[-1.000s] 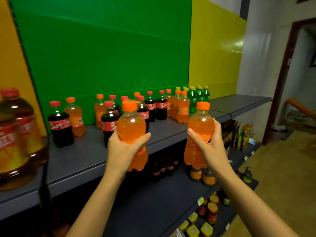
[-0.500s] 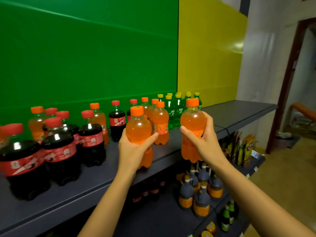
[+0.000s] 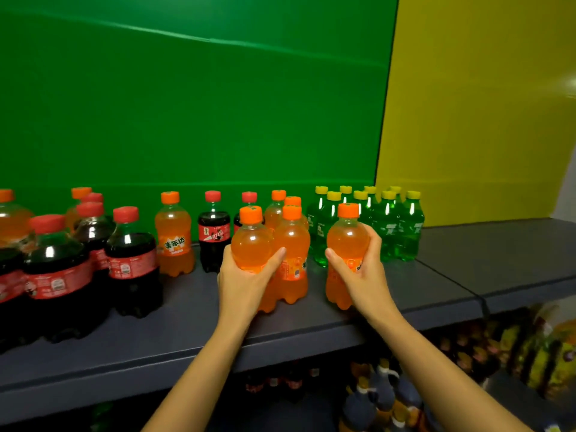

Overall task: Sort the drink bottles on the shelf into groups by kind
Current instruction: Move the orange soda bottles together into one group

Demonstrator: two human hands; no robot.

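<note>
Left orange bottle (image 3: 251, 241): I am gripping it in my left hand (image 3: 246, 275) | right orange bottle (image 3: 347, 241): I am gripping it in my right hand (image 3: 363, 275) | both upright at the shelf (image 3: 311, 325) front, contact unclear | orange group (image 3: 293, 244) standing behind my left hand | green bottles (image 3: 386, 232) behind my right hand | cola bottles (image 3: 131, 260) left of my left hand

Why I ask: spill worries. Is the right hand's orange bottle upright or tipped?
Upright: the orange bottle in the right hand has its cap on top, base below.

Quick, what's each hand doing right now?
Left hand: holds an orange bottle.
Right hand: holds a second orange bottle.
</note>
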